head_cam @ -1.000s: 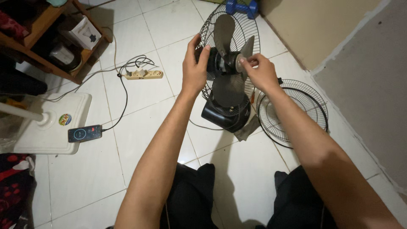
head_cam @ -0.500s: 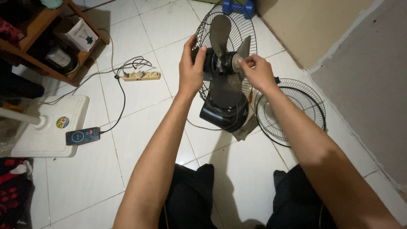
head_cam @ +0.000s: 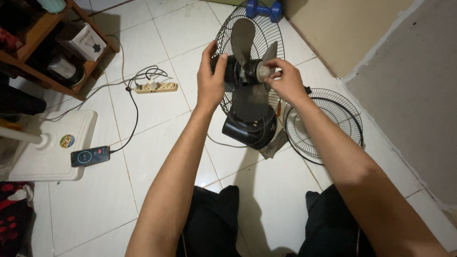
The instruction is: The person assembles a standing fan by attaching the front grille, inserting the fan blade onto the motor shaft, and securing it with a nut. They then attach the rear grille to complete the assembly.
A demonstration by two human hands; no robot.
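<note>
Head view is showing the left hand (head_cam: 211, 81) gripping the grey three-bladed plastic fan propeller (head_cam: 247, 71) while the right hand (head_cam: 284, 82) is pinching its pale round hub cap (head_cam: 262, 71), with the detached round black wire front grille (head_cam: 323, 124) already lying on the white tiled floor (head_cam: 157, 143).

two fan grilles (head_cam: 323, 124), one phone (head_cam: 89, 156), one dumbbell (head_cam: 263, 9)

The fan blades (head_cam: 247, 97) look like smoky translucent plastic, kinda dusty and matt. The rear guard (head_cam: 266, 28) is thin dark wire, metal by the look of it, same as the loose front guard (head_cam: 328, 119) on the floor. The motor housing (head_cam: 247, 133) is glossy black plastic. The floor (head_cam: 157, 157) is shiny white tile, smooth. The shelf (head_cam: 33, 43) is plain brown wood, and the fan base (head_cam: 47, 157) is smooth white plastic.
</note>
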